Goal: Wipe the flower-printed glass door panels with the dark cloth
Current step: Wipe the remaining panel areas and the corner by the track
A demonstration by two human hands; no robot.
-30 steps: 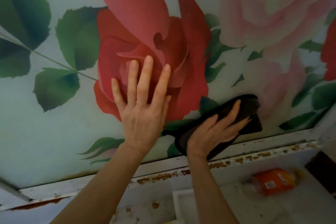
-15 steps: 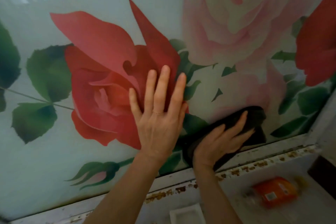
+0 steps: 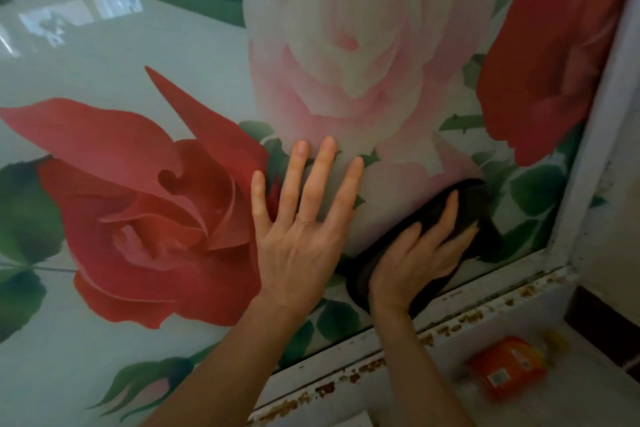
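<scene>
Wiping low on the rose glass!

The right hand [image 3: 415, 263] pressed the crumpled dark cloth [image 3: 474, 204] flat against the flower-printed glass door panel [image 3: 173, 59], low at its right corner beside the white frame [image 3: 595, 163]; the left hand [image 3: 298, 243] lay released, fingers spread on the glass. Judging by that, the wide upper glass remained to do.

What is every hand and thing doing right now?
Left hand: flat, fingers spread, on the glass.
Right hand: pressing the cloth on the glass.
Cloth: bunched under the right hand, near the bottom right corner.
Glass: shiny, with reflections.
Frame: white paint chipped, rusty spots.
Orange packet: lying below the frame, blurry.
</scene>
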